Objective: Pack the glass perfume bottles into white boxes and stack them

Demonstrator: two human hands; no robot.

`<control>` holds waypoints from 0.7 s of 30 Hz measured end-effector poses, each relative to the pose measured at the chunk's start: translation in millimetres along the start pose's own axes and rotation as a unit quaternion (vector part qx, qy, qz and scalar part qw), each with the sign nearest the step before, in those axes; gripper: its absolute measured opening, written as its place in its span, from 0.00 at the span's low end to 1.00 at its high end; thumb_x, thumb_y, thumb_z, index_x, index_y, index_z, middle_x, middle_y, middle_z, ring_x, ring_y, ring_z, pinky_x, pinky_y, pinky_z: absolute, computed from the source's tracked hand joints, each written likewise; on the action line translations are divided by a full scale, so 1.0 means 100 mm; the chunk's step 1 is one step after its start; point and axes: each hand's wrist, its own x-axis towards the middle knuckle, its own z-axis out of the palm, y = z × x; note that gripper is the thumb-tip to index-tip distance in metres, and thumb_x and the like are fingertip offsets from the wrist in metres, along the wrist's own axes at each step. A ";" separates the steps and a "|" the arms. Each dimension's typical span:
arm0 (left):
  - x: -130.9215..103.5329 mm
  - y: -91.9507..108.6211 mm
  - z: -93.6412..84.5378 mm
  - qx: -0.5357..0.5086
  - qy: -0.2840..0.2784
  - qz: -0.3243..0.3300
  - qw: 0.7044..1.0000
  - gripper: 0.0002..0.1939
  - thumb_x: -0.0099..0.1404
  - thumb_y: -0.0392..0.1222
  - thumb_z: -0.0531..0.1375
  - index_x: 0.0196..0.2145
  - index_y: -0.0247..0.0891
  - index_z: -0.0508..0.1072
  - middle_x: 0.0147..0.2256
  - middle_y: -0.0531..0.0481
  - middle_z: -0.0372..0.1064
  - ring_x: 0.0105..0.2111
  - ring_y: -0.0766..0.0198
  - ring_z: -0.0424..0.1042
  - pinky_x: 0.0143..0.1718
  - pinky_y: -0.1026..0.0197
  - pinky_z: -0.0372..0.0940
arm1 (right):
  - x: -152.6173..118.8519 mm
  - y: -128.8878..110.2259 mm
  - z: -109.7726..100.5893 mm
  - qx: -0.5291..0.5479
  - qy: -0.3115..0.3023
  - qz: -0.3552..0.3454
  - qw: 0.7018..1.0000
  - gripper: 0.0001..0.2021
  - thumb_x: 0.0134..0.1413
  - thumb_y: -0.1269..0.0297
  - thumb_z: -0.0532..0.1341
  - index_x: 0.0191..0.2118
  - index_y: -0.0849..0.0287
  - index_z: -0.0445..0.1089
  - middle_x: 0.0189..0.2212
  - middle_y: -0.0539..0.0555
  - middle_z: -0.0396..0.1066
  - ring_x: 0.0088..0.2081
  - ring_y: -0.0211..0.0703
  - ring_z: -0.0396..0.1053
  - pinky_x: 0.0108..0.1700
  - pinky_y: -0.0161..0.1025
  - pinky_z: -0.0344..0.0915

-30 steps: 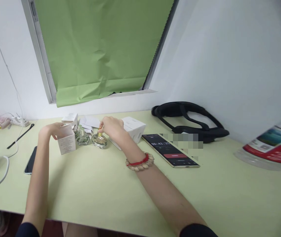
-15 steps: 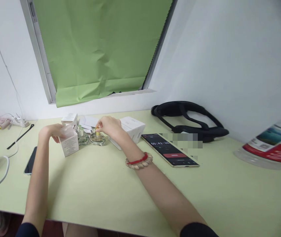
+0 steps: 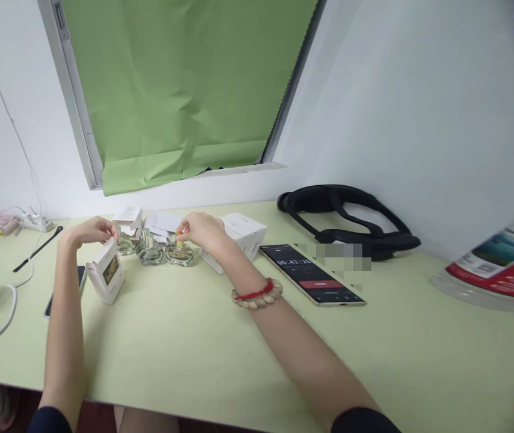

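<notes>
My left hand [image 3: 95, 231] is closed, its fingertips together just above a small white carton [image 3: 107, 273] and beside the top of a glass perfume bottle [image 3: 124, 243]. Which of the two they grip I cannot make out. A dark and gold picture shows on one face of the carton. My right hand [image 3: 200, 231], wearing a red band and beaded bracelet at the wrist, pinches the gold top of another perfume bottle [image 3: 179, 255] on the table. Between the hands stands a third perfume bottle [image 3: 149, 251] with a greenish top.
White boxes [image 3: 128, 218] and papers [image 3: 163, 224] lie behind the bottles. A larger white box [image 3: 244, 233] is right of my right hand. Further right are a phone [image 3: 313, 273] showing a timer, a black headset [image 3: 347, 216] and a plastic bottle [image 3: 495, 264]. Another phone [image 3: 82, 278] lies under my left forearm.
The white carton has shifted left and toward me and turned to show its picture face. My left hand has come out of its open top. The leftmost bottle is now visible.
</notes>
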 end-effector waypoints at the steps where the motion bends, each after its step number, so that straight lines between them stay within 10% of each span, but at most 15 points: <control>1: 0.00 0.01 0.00 0.013 0.001 -0.013 1.000 0.12 0.46 0.35 0.51 0.28 0.37 0.72 0.30 0.54 0.70 0.36 0.66 0.69 0.44 0.64 0.64 | 0.00 0.00 0.00 -0.001 0.001 0.000 1.000 0.11 0.55 0.62 0.66 0.45 0.55 0.76 0.45 0.52 0.76 0.48 0.43 0.72 0.36 0.35 0.58; 21: -0.08 0.03 -0.06 0.102 -0.059 -0.140 0.983 0.40 0.42 0.39 0.61 0.57 0.43 0.67 0.57 0.46 0.66 0.44 0.56 0.75 0.40 0.65 0.70 | 0.03 -0.04 0.17 -0.042 -0.074 -0.088 0.993 0.21 0.48 0.68 0.67 0.51 0.56 0.72 0.48 0.55 0.74 0.47 0.45 0.72 0.36 0.34 0.60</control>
